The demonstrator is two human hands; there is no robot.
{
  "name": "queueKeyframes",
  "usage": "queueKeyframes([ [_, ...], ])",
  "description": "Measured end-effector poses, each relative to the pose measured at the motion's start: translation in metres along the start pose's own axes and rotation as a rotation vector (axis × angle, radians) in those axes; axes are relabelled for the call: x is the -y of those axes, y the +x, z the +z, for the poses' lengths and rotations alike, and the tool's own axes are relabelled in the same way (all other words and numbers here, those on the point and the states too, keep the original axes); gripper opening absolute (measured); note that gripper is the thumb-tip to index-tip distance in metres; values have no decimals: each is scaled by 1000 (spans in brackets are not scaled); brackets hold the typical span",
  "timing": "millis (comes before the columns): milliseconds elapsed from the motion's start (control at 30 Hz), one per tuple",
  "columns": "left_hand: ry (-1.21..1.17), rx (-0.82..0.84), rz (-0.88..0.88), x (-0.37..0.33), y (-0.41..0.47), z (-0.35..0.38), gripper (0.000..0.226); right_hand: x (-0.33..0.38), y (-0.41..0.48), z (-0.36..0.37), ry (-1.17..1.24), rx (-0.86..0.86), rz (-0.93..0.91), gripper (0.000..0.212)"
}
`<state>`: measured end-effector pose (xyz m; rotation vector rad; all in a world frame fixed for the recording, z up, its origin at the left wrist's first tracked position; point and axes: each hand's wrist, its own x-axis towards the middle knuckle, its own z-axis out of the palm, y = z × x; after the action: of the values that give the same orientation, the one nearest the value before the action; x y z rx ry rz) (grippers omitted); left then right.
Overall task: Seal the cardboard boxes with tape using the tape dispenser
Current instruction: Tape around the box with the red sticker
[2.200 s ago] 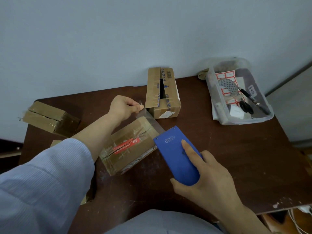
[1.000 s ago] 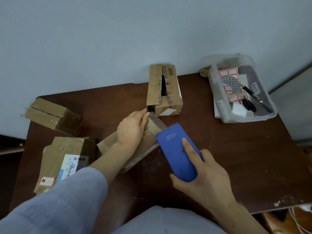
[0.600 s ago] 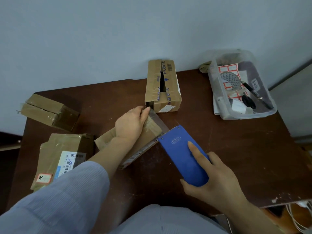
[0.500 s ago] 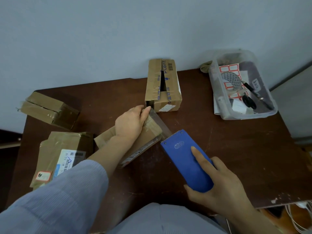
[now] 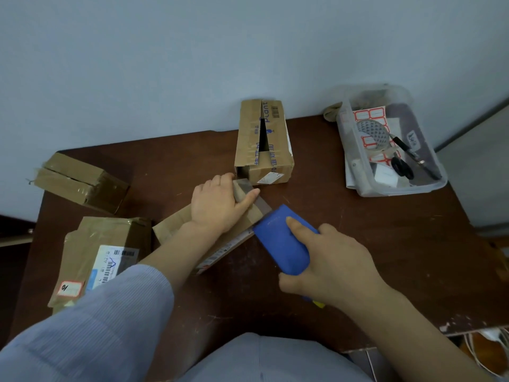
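The left hand (image 5: 217,206) lies palm down on the cardboard box (image 5: 176,226) in the middle of the tabletop (image 5: 371,232). Its fingers are straight and press the box's far end, with the thumb stretched along the clear tape (image 5: 261,204) there. The tape runs off the box end to the blue tape dispenser (image 5: 281,244), which sits just beside the box's right side. The right hand (image 5: 333,267) grips the dispenser, index finger laid along its top and thumb curled round its near end. A second box (image 5: 261,144) with a gaping top seam stands at the far edge, just beyond the left fingertips. A taped box (image 5: 80,180) sits at the far left corner, and a box with a shipping label (image 5: 102,252) lies near the left edge. At the far right corner, a clear plastic bin (image 5: 399,190) holds red-bordered labels (image 5: 370,114), scissors (image 5: 402,168) and a pen (image 5: 407,151).
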<state>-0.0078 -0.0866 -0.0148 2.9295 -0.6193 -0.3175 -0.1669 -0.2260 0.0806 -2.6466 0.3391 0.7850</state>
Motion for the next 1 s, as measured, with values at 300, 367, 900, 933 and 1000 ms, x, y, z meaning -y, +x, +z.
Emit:
queueKeyframes([
  [300,-5,-119,0,-7,-9,11,81,17,26,-14,-140,61,-16,92],
  [367,-26,-111,-10,-7,-11,8,93,18,30,-2,-111,118,5,93],
  [900,79,92,85,-11,-18,0,132,-17,35,-2,91,55,106,95],
  [933,65,100,94,-10,-20,0,132,-17,34,-2,93,53,107,95],
  [1000,47,72,113,-9,-21,1,125,-19,35,-1,97,44,111,95],
])
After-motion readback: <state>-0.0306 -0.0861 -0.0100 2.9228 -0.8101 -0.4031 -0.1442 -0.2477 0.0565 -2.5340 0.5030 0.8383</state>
